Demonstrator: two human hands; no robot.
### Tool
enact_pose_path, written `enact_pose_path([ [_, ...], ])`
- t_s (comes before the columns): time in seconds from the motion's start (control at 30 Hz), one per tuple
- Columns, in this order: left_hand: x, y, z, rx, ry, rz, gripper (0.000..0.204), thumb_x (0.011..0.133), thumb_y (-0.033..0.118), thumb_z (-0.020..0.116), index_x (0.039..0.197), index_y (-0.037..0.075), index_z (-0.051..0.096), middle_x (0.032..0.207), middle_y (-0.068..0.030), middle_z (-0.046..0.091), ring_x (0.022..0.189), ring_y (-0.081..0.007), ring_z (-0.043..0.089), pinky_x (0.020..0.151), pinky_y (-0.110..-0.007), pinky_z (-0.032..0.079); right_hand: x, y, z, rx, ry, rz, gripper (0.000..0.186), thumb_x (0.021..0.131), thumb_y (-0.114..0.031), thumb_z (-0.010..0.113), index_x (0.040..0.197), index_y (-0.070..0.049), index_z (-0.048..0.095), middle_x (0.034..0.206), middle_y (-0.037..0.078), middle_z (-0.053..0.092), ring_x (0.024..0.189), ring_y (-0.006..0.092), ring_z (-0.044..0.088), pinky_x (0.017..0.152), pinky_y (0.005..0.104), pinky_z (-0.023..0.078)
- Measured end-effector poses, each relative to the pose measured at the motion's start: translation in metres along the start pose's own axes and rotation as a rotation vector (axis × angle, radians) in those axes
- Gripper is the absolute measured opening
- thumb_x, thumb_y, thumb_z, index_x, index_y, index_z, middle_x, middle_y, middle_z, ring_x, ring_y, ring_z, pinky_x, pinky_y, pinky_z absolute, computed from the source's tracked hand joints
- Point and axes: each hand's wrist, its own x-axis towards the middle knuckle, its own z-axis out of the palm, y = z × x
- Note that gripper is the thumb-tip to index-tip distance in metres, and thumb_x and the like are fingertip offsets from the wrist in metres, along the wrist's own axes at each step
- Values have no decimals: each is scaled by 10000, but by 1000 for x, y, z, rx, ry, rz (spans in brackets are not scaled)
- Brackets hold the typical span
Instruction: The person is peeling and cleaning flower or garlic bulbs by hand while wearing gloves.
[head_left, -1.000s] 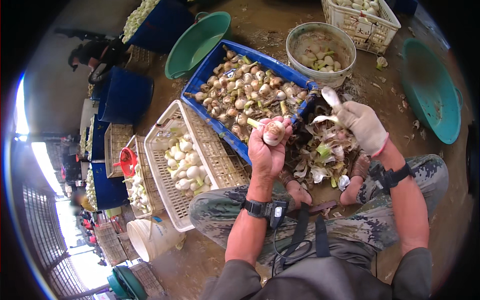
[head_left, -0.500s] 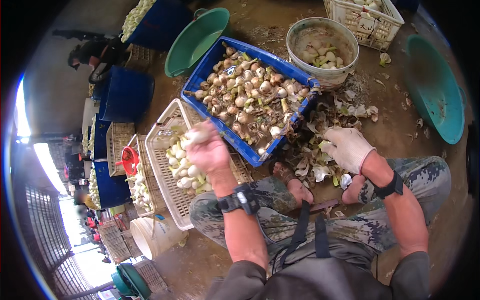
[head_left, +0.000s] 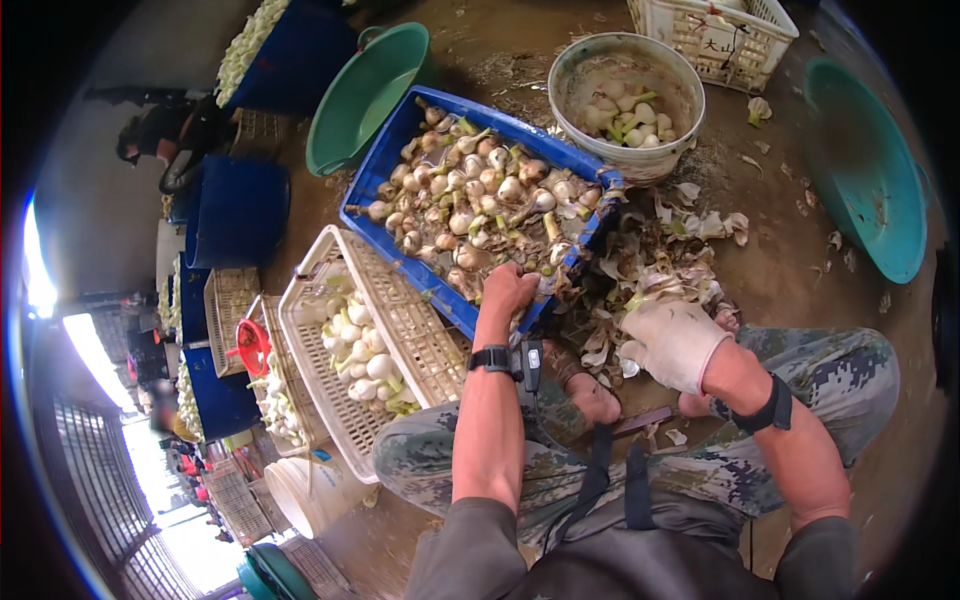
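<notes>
My bare left hand (head_left: 511,289) reaches into the near corner of a blue crate (head_left: 448,301) of unpeeled garlic bulbs (head_left: 466,190). Its fingers are curled down among the bulbs, and what they grip is hidden. In a white cotton glove, my right hand (head_left: 672,343) is closed over the heap of garlic skins (head_left: 690,265) by my feet. Whatever lies inside its fingers cannot be made out. To the left of the crate, a white plastic basket (head_left: 318,400) contains peeled garlic bulbs (head_left: 362,350).
Behind the crate stand a white bucket (head_left: 628,165) with some bulbs and a green basin (head_left: 345,130). A teal basin (head_left: 870,190) lies at the right. Blue tubs (head_left: 240,210), a white bucket (head_left: 300,500) and a red-handled strainer (head_left: 254,346) are at the left.
My left hand has gone from above the white basket, where it held a pale garlic bulb, rightward into the blue crate. My right hand has dropped slightly nearer to me.
</notes>
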Motion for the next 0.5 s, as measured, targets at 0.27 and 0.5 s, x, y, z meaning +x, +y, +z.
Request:
enact_pose_path([
  [0.27,17,-27,18,-88,-164,46,399,792,311,673,895,-69,611,795,-148,644,721,-222,582,679,-389,480,0,-3,9,-32,20,-101,266,885,-276,565,882,-21,640,887,192,670,861,360,662,755,453,515],
  [0.5,10,-15,-7,-578,-265,-124,400,821,397,634,946,17,630,719,-60,627,615,-167,593,559,-289,456,5,-5,11,-60,4,-104,239,877,-261,567,903,-35,639,876,185,670,845,357,666,738,453,520],
])
